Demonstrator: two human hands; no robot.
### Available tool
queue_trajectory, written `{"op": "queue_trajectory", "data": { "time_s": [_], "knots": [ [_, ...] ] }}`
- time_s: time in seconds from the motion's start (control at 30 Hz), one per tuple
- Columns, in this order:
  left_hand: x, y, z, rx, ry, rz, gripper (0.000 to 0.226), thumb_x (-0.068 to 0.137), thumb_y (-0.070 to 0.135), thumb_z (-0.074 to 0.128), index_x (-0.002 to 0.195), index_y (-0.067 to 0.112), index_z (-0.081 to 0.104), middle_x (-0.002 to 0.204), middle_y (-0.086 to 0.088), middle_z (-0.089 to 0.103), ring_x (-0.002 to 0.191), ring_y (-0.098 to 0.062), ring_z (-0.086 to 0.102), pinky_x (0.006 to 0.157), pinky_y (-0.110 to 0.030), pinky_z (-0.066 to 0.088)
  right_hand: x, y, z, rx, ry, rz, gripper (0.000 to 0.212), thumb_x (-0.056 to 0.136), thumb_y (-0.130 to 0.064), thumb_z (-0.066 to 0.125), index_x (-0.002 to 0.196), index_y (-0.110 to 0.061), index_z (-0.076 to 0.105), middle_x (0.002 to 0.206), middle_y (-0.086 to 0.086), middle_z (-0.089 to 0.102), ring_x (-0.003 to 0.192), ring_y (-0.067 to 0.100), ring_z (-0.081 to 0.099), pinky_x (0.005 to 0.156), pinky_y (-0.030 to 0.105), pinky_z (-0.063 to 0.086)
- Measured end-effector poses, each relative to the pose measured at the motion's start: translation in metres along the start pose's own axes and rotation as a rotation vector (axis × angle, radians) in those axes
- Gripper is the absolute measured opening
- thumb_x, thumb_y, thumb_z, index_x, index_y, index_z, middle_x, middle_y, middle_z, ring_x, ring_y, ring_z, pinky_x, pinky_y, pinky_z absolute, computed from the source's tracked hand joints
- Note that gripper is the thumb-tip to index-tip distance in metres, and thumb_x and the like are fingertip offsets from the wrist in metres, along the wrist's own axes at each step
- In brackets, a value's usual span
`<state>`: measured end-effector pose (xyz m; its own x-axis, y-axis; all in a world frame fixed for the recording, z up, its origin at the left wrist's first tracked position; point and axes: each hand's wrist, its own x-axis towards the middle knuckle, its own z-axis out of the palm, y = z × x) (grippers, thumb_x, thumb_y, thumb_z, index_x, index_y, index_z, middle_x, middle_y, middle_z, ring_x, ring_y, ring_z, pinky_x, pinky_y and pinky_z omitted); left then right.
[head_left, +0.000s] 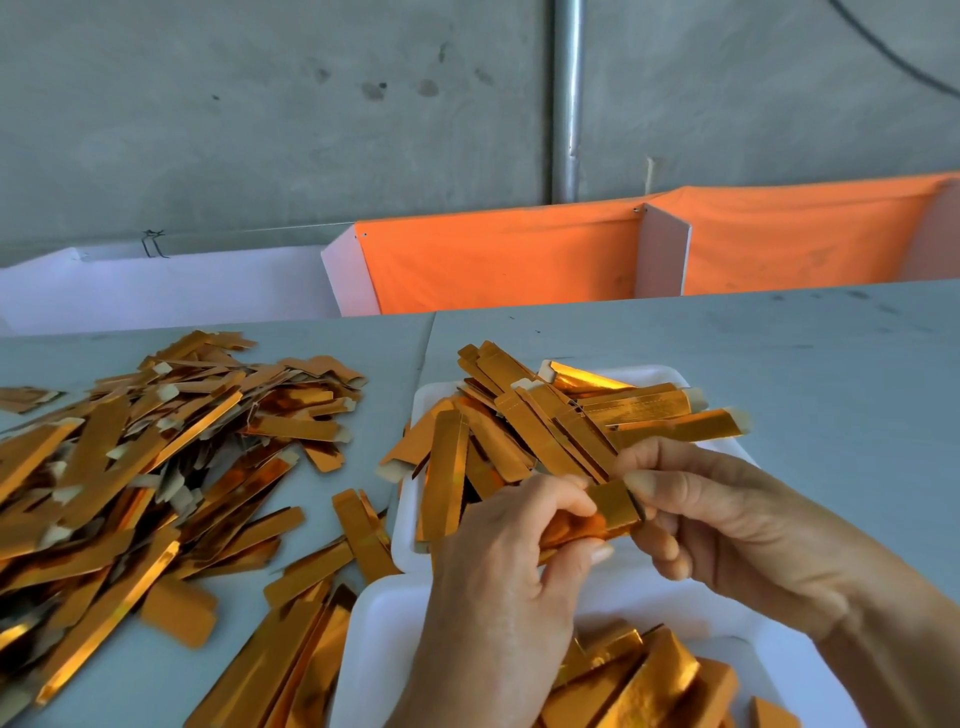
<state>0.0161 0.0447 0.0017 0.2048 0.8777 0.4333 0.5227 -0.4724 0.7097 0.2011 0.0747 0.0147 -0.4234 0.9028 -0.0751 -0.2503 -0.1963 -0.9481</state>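
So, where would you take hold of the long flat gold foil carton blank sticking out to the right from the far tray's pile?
Pinch the long gold foil carton blank by its free right end, just inside the pale tab, coming from the right. That end juts clear of the pile; the left end is tucked among other blanks.
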Motion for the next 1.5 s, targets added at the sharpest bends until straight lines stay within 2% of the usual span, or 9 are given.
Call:
{"op": "queue_trajectory", "data": {
  "time_s": [0.1,0.23,0.4,0.63,0.9,1.1,1.27,1.33,1.5],
  "knots": [
    [0.000,0.000,0.000,0.000,-0.003,0.013,0.033,0.081,0.030,0.071,0.100,0.045,0.048,0.111,0.040,0.049,0.104,0.002,0.055,0.083,-0.007,0.044,0.000,0.000,0.001,0.005,0.020,0.000,0.038,0.050,-0.027,0.092,0.075,-0.011,0.069,0.056,0.005,0.049,0.045,0.013,0.049,0.041,0.020,0.044],
    [0.000,-0.001,0.000,-0.004,-0.018,-0.005,0.027,0.081,0.029,0.071,0.089,0.048,0.052,0.109,0.042,0.048,0.106,0.003,0.053,0.083,-0.005,0.044,0.001,0.000,0.001,-0.020,0.027,0.016,0.016,0.064,-0.016,0.081,0.074,-0.013,0.069,0.055,0.006,0.049,0.045,0.014,0.047,0.042,0.020,0.043],
    [0.000,-0.001,-0.001,-0.021,-0.022,-0.012,0.030,0.081,0.028,0.071,0.091,0.047,0.050,0.110,0.042,0.049,0.105,0.005,0.054,0.081,-0.005,0.044,-0.005,-0.004,-0.007,-0.005,-0.049,0.039,0.037,0.058,-0.020,0.090,0.086,-0.008,0.068,0.060,0.012,0.054,0.052,0.018,0.054,0.048,0.022,0.049],
    [-0.001,-0.001,0.000,0.032,-0.030,0.024,0.026,0.082,0.032,0.069,0.091,0.047,0.050,0.105,0.038,0.053,0.104,0.004,0.052,0.084,-0.013,0.047,-0.003,-0.004,-0.003,-0.093,0.015,0.048,0.009,0.068,-0.009,0.068,0.076,-0.012,0.070,0.057,0.011,0.052,0.048,0.016,0.049,0.045,0.021,0.045],
    [-0.001,0.001,0.000,0.029,-0.033,0.010,0.032,0.083,0.033,0.068,0.081,0.054,0.045,0.103,0.036,0.054,0.105,0.006,0.051,0.084,-0.013,0.048,-0.002,-0.004,0.001,-0.138,0.073,0.025,0.011,0.066,-0.007,0.064,0.074,-0.013,0.069,0.056,0.009,0.051,0.046,0.016,0.046,0.042,0.022,0.043],
    [-0.001,0.000,0.000,-0.013,-0.019,-0.002,0.029,0.082,0.030,0.069,0.089,0.050,0.050,0.109,0.038,0.050,0.105,0.004,0.053,0.084,-0.007,0.044,-0.003,-0.006,0.002,-0.106,0.081,0.014,0.012,0.066,-0.006,0.061,0.076,-0.011,0.068,0.055,0.009,0.050,0.046,0.016,0.046,0.041,0.022,0.043],
    [0.000,-0.001,0.000,0.032,-0.023,0.049,0.036,0.083,0.029,0.069,0.096,0.055,0.048,0.112,0.039,0.047,0.106,0.003,0.052,0.086,-0.014,0.046,-0.002,-0.004,0.002,-0.152,0.095,0.003,0.012,0.067,-0.008,0.063,0.073,-0.016,0.070,0.057,0.010,0.052,0.047,0.017,0.047,0.043,0.022,0.043],
    [0.000,-0.002,0.000,0.079,-0.021,0.099,0.039,0.083,0.026,0.069,0.107,0.049,0.048,0.112,0.037,0.049,0.106,0.002,0.052,0.085,-0.016,0.049,-0.002,-0.003,0.003,-0.175,0.097,-0.007,0.012,0.067,-0.008,0.064,0.074,-0.015,0.070,0.058,0.011,0.053,0.047,0.017,0.048,0.043,0.022,0.044],
    [0.000,-0.008,0.002,0.186,0.050,0.215,0.036,0.076,0.015,0.076,0.108,0.030,0.068,0.108,0.018,0.065,0.100,-0.001,0.059,0.082,-0.023,0.053,-0.002,-0.001,0.001,-0.312,0.084,-0.045,0.020,0.068,-0.010,0.064,0.088,-0.009,0.064,0.060,0.011,0.056,0.051,0.018,0.051,0.049,0.023,0.045]
  ]
}}
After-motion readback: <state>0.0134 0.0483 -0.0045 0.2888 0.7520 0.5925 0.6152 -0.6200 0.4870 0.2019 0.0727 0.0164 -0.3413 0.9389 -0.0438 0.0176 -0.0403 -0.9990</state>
